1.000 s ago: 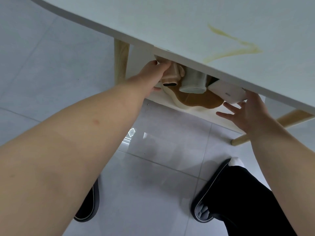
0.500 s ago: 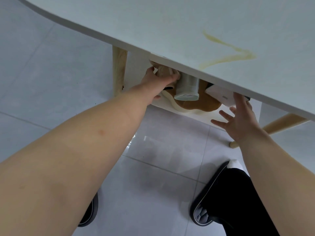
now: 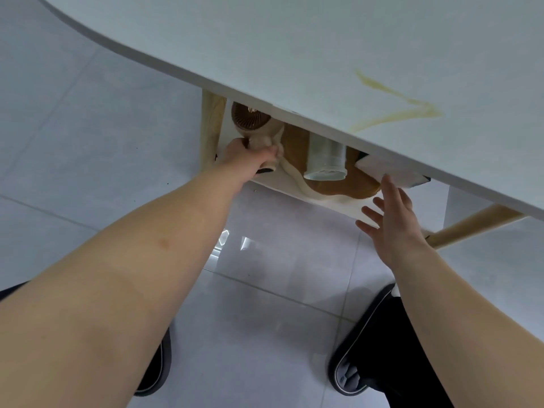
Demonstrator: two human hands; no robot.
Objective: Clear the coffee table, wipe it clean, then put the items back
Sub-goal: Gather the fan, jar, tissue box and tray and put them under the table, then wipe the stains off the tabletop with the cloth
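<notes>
No words, labels, brands, numbers or signs can be read anywhere in view. The white box [image 3: 391,172], tucked just under the edge of the bench [image 3: 294,54], shows a face too blurred to tell whether it carries any print.
</notes>
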